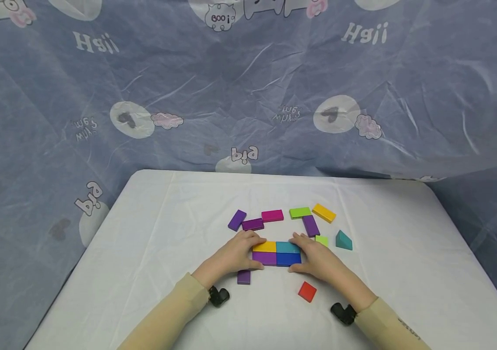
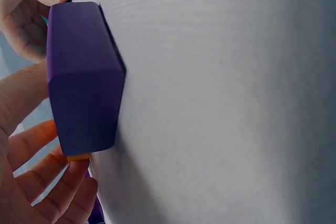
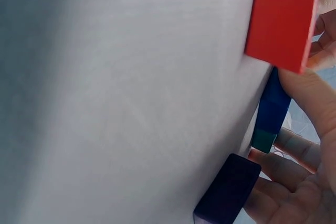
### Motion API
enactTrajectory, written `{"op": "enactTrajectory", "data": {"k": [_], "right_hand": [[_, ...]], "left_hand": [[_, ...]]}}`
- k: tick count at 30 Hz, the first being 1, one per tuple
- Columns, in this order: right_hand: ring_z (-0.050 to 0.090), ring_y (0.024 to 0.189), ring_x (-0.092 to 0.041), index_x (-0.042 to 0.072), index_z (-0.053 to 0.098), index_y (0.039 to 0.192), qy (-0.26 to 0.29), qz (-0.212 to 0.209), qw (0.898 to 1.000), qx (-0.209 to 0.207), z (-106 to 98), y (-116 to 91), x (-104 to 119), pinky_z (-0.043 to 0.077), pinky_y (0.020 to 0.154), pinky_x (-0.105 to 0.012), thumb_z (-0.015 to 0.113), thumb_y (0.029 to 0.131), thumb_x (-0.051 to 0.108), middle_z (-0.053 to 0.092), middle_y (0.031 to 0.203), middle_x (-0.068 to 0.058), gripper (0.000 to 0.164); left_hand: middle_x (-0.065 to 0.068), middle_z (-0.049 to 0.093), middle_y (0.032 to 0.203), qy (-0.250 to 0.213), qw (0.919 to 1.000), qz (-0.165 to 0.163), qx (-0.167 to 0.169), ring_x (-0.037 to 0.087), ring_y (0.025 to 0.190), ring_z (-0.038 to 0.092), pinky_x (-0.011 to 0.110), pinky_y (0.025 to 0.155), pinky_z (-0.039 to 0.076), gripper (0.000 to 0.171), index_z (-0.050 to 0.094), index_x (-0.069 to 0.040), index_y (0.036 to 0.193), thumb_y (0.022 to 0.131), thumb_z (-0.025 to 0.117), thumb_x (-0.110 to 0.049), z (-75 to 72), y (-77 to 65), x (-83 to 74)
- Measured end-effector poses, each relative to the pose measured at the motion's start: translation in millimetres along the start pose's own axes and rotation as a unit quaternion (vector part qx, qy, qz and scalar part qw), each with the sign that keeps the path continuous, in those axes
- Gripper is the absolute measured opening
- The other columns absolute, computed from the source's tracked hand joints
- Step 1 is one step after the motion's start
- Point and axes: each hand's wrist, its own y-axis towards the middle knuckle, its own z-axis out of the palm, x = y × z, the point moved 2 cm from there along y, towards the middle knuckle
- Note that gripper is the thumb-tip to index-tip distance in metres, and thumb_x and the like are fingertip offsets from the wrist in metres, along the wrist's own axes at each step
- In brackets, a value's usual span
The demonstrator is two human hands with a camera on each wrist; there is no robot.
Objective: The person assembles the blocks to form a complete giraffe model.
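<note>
Even squeeze wins, folks

Mid white tabletop [image 1: 143, 243], left hand [image 1: 232, 253] pinches the yellow rectangular block [image 1: 265, 246] and purple rectangular one [image 1: 264, 259] from 9 o'clock; right hand [image 1: 322, 258] pinches the teal rectangular one [image 1: 287, 247] and blue rectangular one [image 1: 287, 259] from 3. Imo, press low from both ends so seams close flush.

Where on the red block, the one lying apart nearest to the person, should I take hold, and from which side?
Probably best to pinch the middle of two opposite side faces of the red block, coming from above: it stands apart, so its flat sides look free. It sits turned against the four-block rectangle, so the pinch should likely turn to match.
</note>
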Motion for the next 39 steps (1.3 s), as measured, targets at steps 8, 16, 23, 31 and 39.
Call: {"op": "enactTrajectory", "data": {"k": [8, 16, 23, 31, 39], "right_hand": [[0.041, 0.14, -0.041, 0.008, 0.053, 0.141, 0.0, -0.001, 1.0, 0.001, -0.4, -0.7, -0.5, 0.043, 0.106, -0.057, 0.082, 0.079, 0.034, 0.045, 0.151, -0.018, 0.073], [0.041, 0.14, -0.041, 0.007, 0.053, 0.141, 0.003, -0.006, 1.0, -0.004, 0.0, -0.6, -2.2, 0.043, 0.107, -0.057, 0.083, 0.079, 0.033, 0.046, 0.151, -0.018, 0.074], [0.041, 0.14, -0.04, 0.007, 0.053, 0.141, 0.001, -0.006, 1.0, -0.003, 1.1, 0.4, -2.9, 0.042, 0.108, -0.056, 0.083, 0.079, 0.033, 0.046, 0.151, -0.018, 0.074], [0.041, 0.14, -0.04, 0.007, 0.052, 0.141, 0.002, -0.001, 1.0, -0.002, 1.0, 0.5, -1.6, 0.042, 0.108, -0.056, 0.083, 0.079, 0.033, 0.045, 0.151, -0.018, 0.075], [0.041, 0.14, -0.04, 0.008, 0.053, 0.141, 0.002, 0.005, 1.0, 0.0, 1.1, -0.1, -1.3, 0.043, 0.107, -0.056, 0.083, 0.079, 0.033, 0.046, 0.151, -0.018, 0.074]], "left_hand": [[0.003, 0.06, 0.131, -0.003, 0.9995, -0.005, -0.033, 0.02, 0.122, 0.052, 0.037, 0.108, 0.045, 0.056, 0.06, -0.014, 0.136, 0.09, 0.07, -0.042, -3.7, 2.9, 3.3], [0.006, 0.063, 0.12, -0.01, 0.989, -0.056, -0.136, 0.023, 0.113, 0.055, 0.036, 0.103, 0.048, 0.033, 0.066, -0.011, 0.123, 0.094, 0.068, -0.024, -15.3, 19.0, 15.8], [0.007, 0.066, 0.12, 0.015, 0.9889, -0.065, -0.133, 0.024, 0.113, 0.06, 0.037, 0.104, 0.049, 0.034, 0.066, -0.009, 0.123, 0.092, 0.071, -0.02, -16.4, 33.5, 21.7], [0.01, 0.069, 0.118, 0.058, 0.9909, -0.049, -0.112, 0.025, 0.111, 0.065, 0.035, 0.101, 0.052, 0.036, 0.066, -0.007, 0.125, 0.09, 0.071, -0.013, -17.6, 40.7, 16.4], [0.01, 0.068, 0.113, 0.104, 0.988, -0.048, -0.104, 0.023, 0.104, 0.065, 0.034, 0.096, 0.055, 0.036, 0.066, -0.01, 0.128, 0.092, 0.069, -0.013, -15.6, 41.5, 11.0]]}}
